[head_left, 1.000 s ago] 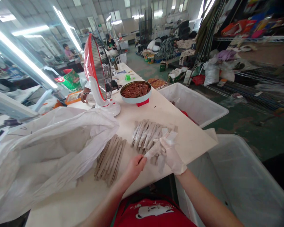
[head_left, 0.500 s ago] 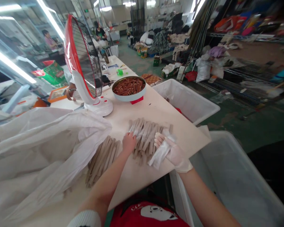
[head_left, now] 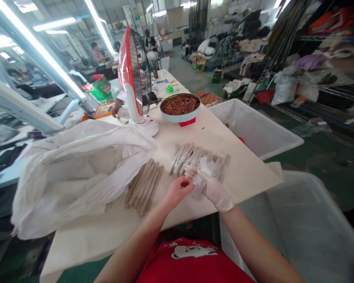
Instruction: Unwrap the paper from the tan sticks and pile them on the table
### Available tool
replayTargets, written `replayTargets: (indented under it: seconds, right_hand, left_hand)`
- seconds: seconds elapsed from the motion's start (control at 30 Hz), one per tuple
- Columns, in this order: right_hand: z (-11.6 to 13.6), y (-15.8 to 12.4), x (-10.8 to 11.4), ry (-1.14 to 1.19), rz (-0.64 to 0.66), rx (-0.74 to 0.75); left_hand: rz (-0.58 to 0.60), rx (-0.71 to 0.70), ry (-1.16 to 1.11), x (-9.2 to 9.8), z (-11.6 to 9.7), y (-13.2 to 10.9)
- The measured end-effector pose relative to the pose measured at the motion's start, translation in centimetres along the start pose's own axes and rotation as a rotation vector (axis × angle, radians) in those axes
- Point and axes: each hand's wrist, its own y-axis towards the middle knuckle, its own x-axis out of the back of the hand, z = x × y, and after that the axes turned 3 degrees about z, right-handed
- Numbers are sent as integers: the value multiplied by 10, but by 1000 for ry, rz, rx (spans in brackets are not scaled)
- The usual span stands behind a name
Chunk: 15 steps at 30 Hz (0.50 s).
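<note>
My right hand, in a thin white glove, is closed on a whitish translucent plastic piece, probably small bags. My bare left hand is close beside it, thumb and forefinger curled together near the gloved fingertips. Whatever the left fingertips pinch is too small to make out. Just beyond both hands lies a row of greyish-brown strips, some with white, shiny wrapping. Left of my left hand, a second bundle of bare greyish-brown strips rests on the table.
A large white sack covers the table's left side. Behind it stands a red-and-white fan. A round tin of brown pieces sits farther back. Plastic bins flank the right edge. People work far off.
My left hand has drawn back from the row of strips towards my right hand. The right hand's plastic has shifted, and the whole view has swung left.
</note>
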Motion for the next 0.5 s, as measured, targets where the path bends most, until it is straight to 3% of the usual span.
replayTargets:
  seconds: [0.13,0.2,0.37,0.5]
  right_hand:
    - [-11,-8,-18,-211,7,86]
    - [-11,-14,-21,-301,-7,102]
    - [0,-29,-14,-381,-85,73]
    - [4,-31,-2,-470,-151,92]
  left_hand:
    - [-121,-12,169,-3,3,-5]
    - [-122,20,244,-4,4,-8]
    - [-80,98,252,0,2,-20]
    - [-166,51,131,-7,-1,-25]
